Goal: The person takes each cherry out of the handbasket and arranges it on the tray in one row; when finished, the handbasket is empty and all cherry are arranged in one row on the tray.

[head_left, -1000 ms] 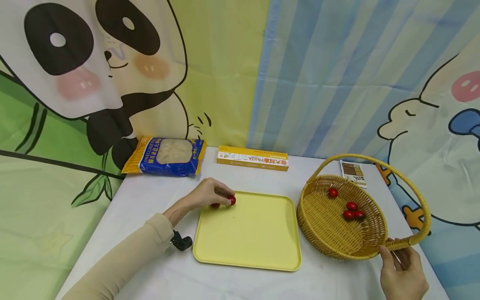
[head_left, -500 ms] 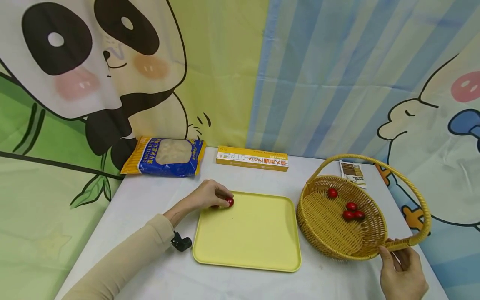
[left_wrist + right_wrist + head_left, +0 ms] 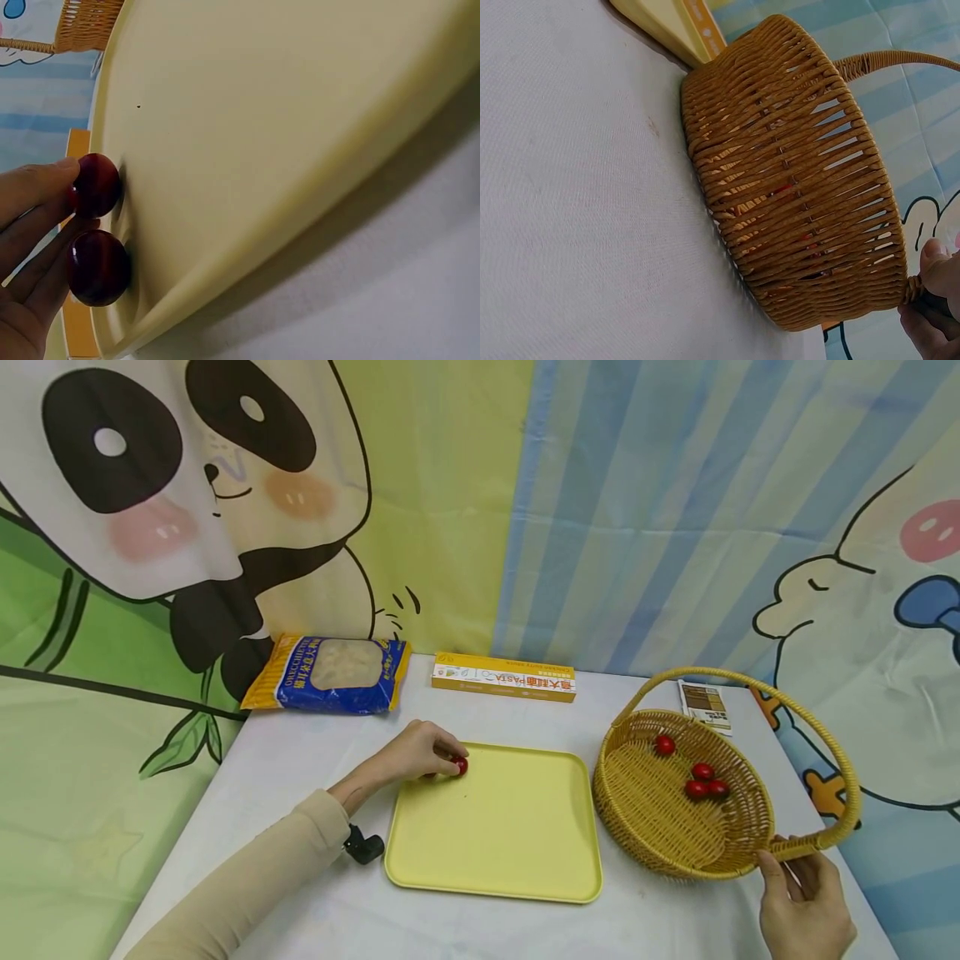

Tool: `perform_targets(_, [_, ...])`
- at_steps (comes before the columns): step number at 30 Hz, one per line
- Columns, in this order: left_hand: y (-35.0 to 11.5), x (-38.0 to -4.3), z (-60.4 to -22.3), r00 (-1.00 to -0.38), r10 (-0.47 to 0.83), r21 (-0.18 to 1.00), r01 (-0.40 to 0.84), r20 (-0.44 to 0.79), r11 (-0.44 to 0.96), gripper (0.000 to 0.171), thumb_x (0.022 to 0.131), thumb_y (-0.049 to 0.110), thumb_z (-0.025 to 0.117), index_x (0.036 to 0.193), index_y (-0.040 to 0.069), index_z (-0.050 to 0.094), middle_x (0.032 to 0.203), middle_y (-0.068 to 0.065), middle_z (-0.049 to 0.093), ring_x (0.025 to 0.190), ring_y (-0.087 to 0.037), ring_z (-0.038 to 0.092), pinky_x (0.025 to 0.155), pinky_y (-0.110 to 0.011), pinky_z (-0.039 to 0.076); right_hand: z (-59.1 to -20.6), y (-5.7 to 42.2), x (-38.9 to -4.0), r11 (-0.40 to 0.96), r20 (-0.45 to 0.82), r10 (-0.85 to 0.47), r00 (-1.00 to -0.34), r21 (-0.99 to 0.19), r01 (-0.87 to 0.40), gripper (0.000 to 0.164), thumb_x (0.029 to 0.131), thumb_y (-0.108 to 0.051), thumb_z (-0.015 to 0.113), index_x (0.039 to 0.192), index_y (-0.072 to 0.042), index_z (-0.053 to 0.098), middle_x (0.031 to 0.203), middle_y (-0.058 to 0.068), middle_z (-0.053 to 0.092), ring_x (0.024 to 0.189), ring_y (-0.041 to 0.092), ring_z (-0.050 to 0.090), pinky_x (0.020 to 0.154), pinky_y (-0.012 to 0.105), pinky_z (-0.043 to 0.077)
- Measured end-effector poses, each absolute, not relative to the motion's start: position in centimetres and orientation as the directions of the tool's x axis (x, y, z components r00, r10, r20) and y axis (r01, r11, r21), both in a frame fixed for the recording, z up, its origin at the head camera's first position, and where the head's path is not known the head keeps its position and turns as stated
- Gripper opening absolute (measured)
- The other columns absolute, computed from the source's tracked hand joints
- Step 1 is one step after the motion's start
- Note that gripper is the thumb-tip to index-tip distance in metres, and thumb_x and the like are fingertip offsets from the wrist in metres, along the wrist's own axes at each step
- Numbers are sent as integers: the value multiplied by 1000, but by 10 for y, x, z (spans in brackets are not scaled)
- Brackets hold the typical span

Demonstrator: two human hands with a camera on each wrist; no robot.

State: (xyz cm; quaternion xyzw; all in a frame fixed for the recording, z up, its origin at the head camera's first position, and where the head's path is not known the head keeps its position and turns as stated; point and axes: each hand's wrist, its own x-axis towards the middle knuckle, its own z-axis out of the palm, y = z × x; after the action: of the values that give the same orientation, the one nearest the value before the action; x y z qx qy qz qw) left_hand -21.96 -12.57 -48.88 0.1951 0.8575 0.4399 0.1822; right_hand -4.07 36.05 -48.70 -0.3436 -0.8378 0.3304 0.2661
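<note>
My left hand (image 3: 422, 752) reaches over the far left corner of the yellow tray (image 3: 498, 827) and pinches a glossy red cherry tomato (image 3: 460, 765) at its fingertips. In the left wrist view, a second cherry tomato (image 3: 99, 268) sits right beside the held one, near the tray's rim; from the head it is mostly hidden under the hand. At the right, my right hand (image 3: 806, 906) grips the base of the handle of a round wicker basket (image 3: 660, 827). Several cherry tomatoes (image 3: 702, 772) lie inside the basket, which looks tilted toward the tray.
Behind the tray lie a blue and orange pasta bag (image 3: 341, 672) and a long yellow pasta box (image 3: 504, 677). A small brown and white packet (image 3: 707, 707) is behind the basket. A printed curtain (image 3: 600, 527) closes off the back of the white table (image 3: 300, 893).
My left hand and the pinched cherry tomato have shifted very slightly left and nearer. The second tomato is more covered by the hand. My right hand and the basket hold still.
</note>
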Motion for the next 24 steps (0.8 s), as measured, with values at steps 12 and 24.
perform_targets(12, [-126, -218, -480, -862, 492, 825, 186, -122, 533, 20, 90, 12, 82, 111, 9, 83, 94, 1, 80, 61, -24, 69, 50, -23, 48, -488, 362, -39, 561, 250, 739, -626, -742, 366, 50, 102, -21, 68, 150, -14, 54, 148, 15, 61, 136, 13, 60, 103, 14, 47])
perform_targets(24, [-102, -219, -454, -853, 520, 791, 298, -30, 534, 24, 91, 21, 83, 115, 17, 83, 102, 2, 82, 81, -17, 76, 70, -27, 59, -487, 360, -40, 561, 244, 739, -628, -738, 374, 50, 103, -21, 65, 151, -13, 52, 148, 15, 61, 137, 25, 60, 106, 19, 48])
